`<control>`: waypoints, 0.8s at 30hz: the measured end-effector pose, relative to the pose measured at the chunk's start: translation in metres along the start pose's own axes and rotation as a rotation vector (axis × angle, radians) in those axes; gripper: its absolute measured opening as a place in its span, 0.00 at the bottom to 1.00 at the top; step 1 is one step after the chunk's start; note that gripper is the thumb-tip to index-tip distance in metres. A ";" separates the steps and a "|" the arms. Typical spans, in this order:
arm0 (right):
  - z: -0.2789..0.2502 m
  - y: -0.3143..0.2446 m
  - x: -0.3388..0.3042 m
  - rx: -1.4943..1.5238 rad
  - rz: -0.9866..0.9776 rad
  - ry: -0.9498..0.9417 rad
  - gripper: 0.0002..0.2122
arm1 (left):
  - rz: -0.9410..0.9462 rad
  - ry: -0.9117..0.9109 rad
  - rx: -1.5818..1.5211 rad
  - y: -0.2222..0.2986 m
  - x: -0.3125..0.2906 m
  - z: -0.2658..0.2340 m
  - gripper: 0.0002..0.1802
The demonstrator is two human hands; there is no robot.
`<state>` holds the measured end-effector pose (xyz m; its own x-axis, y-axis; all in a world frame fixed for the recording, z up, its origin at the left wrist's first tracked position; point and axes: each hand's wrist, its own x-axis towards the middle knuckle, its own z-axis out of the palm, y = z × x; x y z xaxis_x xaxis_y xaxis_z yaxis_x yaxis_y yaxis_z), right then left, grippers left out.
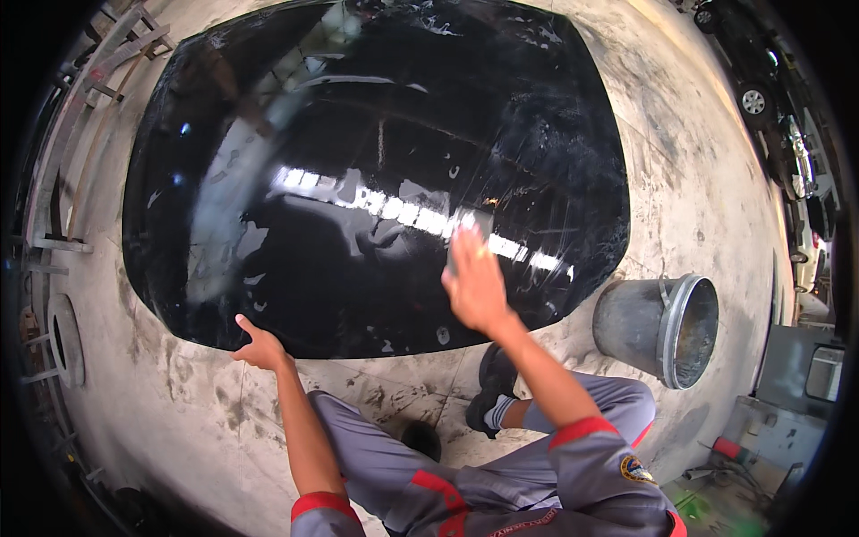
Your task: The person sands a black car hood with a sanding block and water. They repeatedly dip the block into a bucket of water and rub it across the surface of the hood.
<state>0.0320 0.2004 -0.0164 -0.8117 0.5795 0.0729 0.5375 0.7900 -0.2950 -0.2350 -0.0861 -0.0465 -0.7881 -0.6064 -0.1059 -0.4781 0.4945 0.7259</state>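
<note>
A wet, glossy black car hood [340, 277] lies in front of me with its outer face up, streaked with water and reflections. My left hand [261, 347] grips its near edge left of centre, thumb on top; the other fingers are partly hidden at the rim. Over the right half of the hood, my right hand [476, 285] presses down flat, slightly blurred. A thin grey sheet [484, 218], perhaps sandpaper, shows past its fingertips and is otherwise covered by the hand.
A dark plastic bucket [631, 324] lies tipped on its side at the right. Metal racking [80, 107] and a tire [64, 340] line the left. Parked cars [761, 103] stand far right, and a grey metal cabinet [796, 367] is lower right. The concrete floor [206, 403] is stained.
</note>
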 end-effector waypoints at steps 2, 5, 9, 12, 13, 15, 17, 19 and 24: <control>-0.007 0.002 -0.007 0.022 -0.053 -0.097 0.35 | -0.027 -0.015 -0.027 0.013 -0.013 -0.001 0.59; -0.026 0.062 0.087 -0.012 -0.019 0.162 0.32 | -0.030 -0.037 -0.033 0.016 -0.022 0.010 0.59; -0.025 0.075 0.130 -0.053 0.075 0.178 0.30 | -0.009 -0.047 0.004 0.009 -0.025 0.013 0.59; -0.012 0.007 0.030 0.136 -0.026 -0.109 0.34 | -0.016 0.007 0.028 0.008 -0.011 0.001 0.59; -0.018 -0.001 0.011 0.115 -0.052 -0.159 0.34 | -0.028 -0.007 0.014 0.012 -0.014 0.001 0.60; -0.016 0.024 0.038 0.079 -0.082 -0.133 0.34 | -0.050 -0.027 -0.013 0.016 -0.019 0.001 0.60; -0.027 0.063 0.121 -0.050 -0.053 0.111 0.30 | -0.013 -0.027 -0.034 0.016 -0.025 0.009 0.59; -0.031 0.096 0.186 -0.083 0.020 0.200 0.29 | 0.009 -0.032 -0.049 0.015 -0.031 0.019 0.59; -0.007 0.002 0.055 0.093 -0.068 -0.083 0.34 | 0.004 0.026 0.009 0.010 -0.013 0.001 0.58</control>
<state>-0.0103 0.2349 -0.0062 -0.8637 0.5037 0.0172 0.4605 0.8025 -0.3793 -0.2299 -0.0727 -0.0389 -0.7798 -0.6202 -0.0852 -0.4782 0.5023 0.7204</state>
